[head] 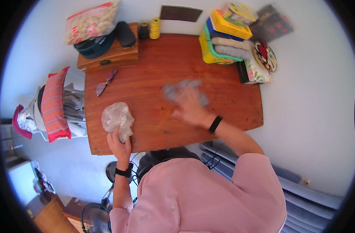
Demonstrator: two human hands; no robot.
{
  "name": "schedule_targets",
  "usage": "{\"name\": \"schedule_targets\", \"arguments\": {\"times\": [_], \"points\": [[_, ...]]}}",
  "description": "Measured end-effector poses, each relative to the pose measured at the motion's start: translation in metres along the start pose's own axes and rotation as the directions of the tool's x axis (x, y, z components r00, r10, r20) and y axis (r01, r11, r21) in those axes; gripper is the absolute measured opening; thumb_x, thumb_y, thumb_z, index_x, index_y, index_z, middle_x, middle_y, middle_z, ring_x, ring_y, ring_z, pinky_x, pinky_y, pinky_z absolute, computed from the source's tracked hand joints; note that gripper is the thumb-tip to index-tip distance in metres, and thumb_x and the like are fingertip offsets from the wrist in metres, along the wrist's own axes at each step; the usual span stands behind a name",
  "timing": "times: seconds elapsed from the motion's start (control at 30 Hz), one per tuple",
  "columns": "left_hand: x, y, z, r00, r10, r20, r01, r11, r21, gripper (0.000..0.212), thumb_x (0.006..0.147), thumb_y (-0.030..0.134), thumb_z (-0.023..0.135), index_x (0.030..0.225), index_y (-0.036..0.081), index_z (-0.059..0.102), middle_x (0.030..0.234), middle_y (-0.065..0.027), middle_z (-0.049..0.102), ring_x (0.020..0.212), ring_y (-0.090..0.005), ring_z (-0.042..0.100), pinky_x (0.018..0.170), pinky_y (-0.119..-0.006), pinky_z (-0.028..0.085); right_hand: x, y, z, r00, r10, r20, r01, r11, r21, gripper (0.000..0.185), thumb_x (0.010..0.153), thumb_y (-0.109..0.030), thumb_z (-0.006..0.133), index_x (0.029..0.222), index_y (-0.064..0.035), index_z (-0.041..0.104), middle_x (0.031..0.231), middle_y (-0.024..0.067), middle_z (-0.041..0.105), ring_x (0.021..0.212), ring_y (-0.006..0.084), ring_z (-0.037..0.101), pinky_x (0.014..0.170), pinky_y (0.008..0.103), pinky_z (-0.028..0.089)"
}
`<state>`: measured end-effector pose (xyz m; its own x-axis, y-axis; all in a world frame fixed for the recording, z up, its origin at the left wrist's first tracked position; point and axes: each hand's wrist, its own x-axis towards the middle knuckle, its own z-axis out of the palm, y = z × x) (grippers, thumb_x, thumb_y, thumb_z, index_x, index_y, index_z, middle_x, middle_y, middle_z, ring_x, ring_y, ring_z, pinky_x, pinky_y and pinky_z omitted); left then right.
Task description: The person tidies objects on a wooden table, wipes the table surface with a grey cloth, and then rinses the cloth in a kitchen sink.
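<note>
My right hand (pixel 192 109) presses a grey-blue cloth (pixel 173 91) against the wooden tabletop (pixel 154 128). Both hand and cloth are blurred, and the cloth spreads out past the fingers. At the near left of the table, my left hand (pixel 119 147) has its fingers on a crumpled clear plastic bag (pixel 117 116). The bag lies on the wood, and its contents, if any, cannot be made out. The left fingertips are partly hidden by the plastic.
Eyeglasses (pixel 106 83) lie at the left. Behind them, a wooden box (pixel 107 59) carries a snack bag (pixel 91 23) and dark cases. Two thread spools (pixel 155 28) stand at the back. A loaded basket (pixel 208 54) sits back right beside a floral box (pixel 256 72).
</note>
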<state>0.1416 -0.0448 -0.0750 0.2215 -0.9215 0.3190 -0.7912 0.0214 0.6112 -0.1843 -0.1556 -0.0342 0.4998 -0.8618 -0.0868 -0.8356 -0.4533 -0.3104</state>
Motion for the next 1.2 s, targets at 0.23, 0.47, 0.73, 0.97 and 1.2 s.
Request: {"name": "schedule_targets", "arguments": {"times": [0.23, 0.47, 0.73, 0.97, 1.2], "points": [[0.001, 0.002, -0.004, 1.000, 0.013, 0.010, -0.013, 1.000, -0.023, 0.050, 0.074, 0.002, 0.068, 0.122, 0.008, 0.058, 0.111, -0.0198, 0.053, 0.106, -0.0409, 0.051, 0.094, -0.045, 0.041, -0.124, 0.003, 0.005, 0.997, 0.056, 0.057, -0.062, 0.992, 0.107, 0.080, 0.076, -0.036, 0.073, 0.144, -0.0091, 0.040, 0.149, 0.0221, 0.032, 0.141, 0.0429, 0.024, 0.113, 0.0582, 0.018], [0.008, 0.012, -0.003, 0.997, 0.048, 0.059, -0.047, 0.999, -0.015, 0.049, 0.074, 0.000, 0.066, 0.121, 0.008, 0.058, 0.113, -0.0193, 0.052, 0.106, -0.0409, 0.050, 0.094, -0.045, 0.041, -0.205, 0.137, 0.040, 0.682, 0.602, -0.415, -0.669, 0.743, -0.023, 0.071, 0.083, -0.031, 0.068, 0.140, -0.0010, 0.039, 0.149, 0.0265, 0.029, 0.138, 0.0471, 0.024, 0.112, 0.0572, 0.020], [0.006, 0.002, 0.000, 0.994, 0.060, 0.092, -0.063, 0.997, 0.033, 0.048, 0.075, -0.001, 0.065, 0.122, 0.007, 0.057, 0.116, -0.0199, 0.052, 0.110, -0.0407, 0.048, 0.097, -0.046, 0.039, -0.089, -0.068, 0.039, 0.973, -0.200, -0.117, 0.231, 0.881, 0.412, 0.042, 0.075, -0.003, 0.068, 0.115, -0.0079, 0.056, 0.140, 0.0183, 0.043, 0.138, 0.0386, 0.030, 0.114, 0.0566, 0.020], [0.003, -0.002, -0.001, 0.990, 0.091, 0.106, -0.096, 0.994, 0.043, 0.048, 0.077, -0.003, 0.063, 0.124, 0.006, 0.055, 0.115, -0.0199, 0.051, 0.110, -0.0408, 0.047, 0.097, -0.047, 0.038, -0.201, 0.004, 0.042, 0.975, 0.119, -0.190, -0.096, 0.987, 0.126, 0.057, 0.080, 0.002, 0.055, 0.135, -0.0153, 0.052, 0.143, 0.0157, 0.042, 0.138, 0.0379, 0.032, 0.116, 0.0520, 0.021], [0.006, 0.004, 0.004, 0.987, 0.126, 0.099, -0.133, 0.989, 0.068, 0.048, 0.080, -0.002, 0.062, 0.126, 0.005, 0.053, 0.118, -0.0211, 0.051, 0.112, -0.0415, 0.046, 0.098, -0.049, 0.036, -0.302, 0.196, 0.036, 0.462, 0.678, -0.572, -0.765, 0.631, 0.129, 0.044, 0.096, -0.015, 0.048, 0.140, -0.0120, 0.047, 0.148, 0.0215, 0.037, 0.133, 0.0457, 0.033, 0.111, 0.0572, 0.023]]}}
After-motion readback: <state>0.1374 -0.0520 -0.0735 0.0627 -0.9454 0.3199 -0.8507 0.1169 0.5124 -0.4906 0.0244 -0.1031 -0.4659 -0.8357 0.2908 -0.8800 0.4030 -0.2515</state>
